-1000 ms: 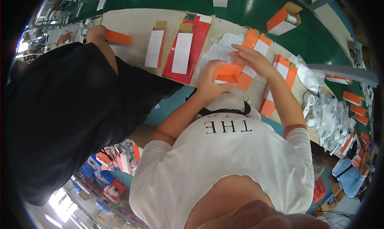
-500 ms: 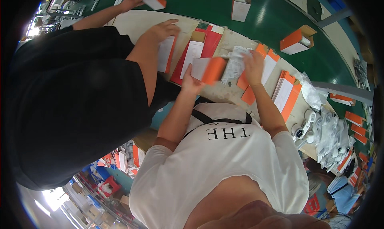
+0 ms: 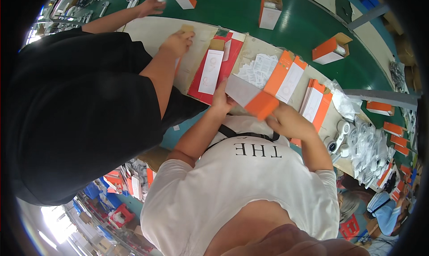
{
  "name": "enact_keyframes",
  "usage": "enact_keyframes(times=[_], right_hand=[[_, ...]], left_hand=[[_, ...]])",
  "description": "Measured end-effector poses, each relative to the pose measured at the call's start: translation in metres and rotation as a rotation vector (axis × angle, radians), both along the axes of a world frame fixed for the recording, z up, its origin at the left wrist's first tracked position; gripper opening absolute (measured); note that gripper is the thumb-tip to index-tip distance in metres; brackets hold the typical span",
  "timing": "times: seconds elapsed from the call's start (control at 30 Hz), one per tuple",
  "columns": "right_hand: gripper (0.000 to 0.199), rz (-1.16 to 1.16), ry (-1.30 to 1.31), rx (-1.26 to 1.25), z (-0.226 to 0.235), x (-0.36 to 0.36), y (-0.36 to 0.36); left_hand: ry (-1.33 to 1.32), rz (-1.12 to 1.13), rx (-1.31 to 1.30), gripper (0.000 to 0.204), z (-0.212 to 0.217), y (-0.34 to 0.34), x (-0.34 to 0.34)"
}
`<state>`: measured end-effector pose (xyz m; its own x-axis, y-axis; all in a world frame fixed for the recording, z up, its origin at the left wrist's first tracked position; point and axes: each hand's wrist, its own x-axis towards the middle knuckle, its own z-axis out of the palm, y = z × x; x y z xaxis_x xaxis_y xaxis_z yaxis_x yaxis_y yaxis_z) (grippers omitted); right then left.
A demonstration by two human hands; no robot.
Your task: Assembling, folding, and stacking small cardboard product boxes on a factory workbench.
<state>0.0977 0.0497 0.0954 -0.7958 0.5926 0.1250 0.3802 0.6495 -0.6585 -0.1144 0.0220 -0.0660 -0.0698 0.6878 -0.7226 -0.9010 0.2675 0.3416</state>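
A white and orange cardboard box (image 3: 246, 94) is held in front of my body, tilted, with its orange end lower right. My left hand (image 3: 221, 98) is closed around the box's left end. At the orange end is my right hand (image 3: 289, 122), its fingers bent against the box and partly hidden by it. Just beyond the box lie a pile of printed paper slips (image 3: 259, 68) and a flat orange and white carton (image 3: 286, 77). An open-topped white box (image 3: 211, 70) rests on a red sheet (image 3: 196, 87) left of the slips.
A co-worker in black stands at left, one hand (image 3: 178, 42) on a carton. Open boxes (image 3: 330, 49) stand on the green conveyor (image 3: 223, 8). To my right are stacked flat cartons (image 3: 315, 102), clear plastic bags (image 3: 346, 102) and white handheld devices (image 3: 342, 135).
The box has come lower and right, and tilted. My right hand has moved from above the flat cartons to the box's orange end. The co-worker's far hand has let go of a box on the conveyor.
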Motion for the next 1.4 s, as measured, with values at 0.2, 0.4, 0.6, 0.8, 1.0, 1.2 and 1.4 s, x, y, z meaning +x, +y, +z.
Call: enact_keyframes(times=[0.2, 0.4, 0.6, 0.8, 1.0, 1.2, 1.4], right_hand=[[0.036, -0.346, -0.024, -0.277, -0.039, 0.015, 0.012], [0.045, -0.415, 0.466, -1.155, -0.036, -0.002, 0.007], [0.027, -1.042, 0.458, -0.178, -0.097, 0.09, 0.006], [0.057, -1.618, -0.243, -0.103, -0.217, 0.229, -0.024], [0.035, -1.51, 0.536, -0.334, -0.181, 0.22, -0.028], [0.025, -0.967, 0.93, -0.689, -0.069, 0.102, -0.008], [0.038, -0.689, 0.734, -0.468, -0.015, 0.026, 0.01]], left_hand=[[1.438, -0.504, 0.342, 0.073, 0.055, -0.015, 0.011], [2.342, -0.933, 0.765, 0.083, 0.115, -0.011, 0.003], [2.212, -0.547, 0.15, 0.071, 0.047, 0.022, -0.085], [2.033, -0.847, -0.506, 0.073, 0.033, 0.055, -0.144], [1.966, -0.313, 0.468, 0.043, 0.04, 0.05, -0.069], [1.067, -0.553, 0.917, 0.067, 0.111, 0.024, 0.071], [1.204, -0.674, 1.021, 0.031, 0.139, 0.02, 0.066]])
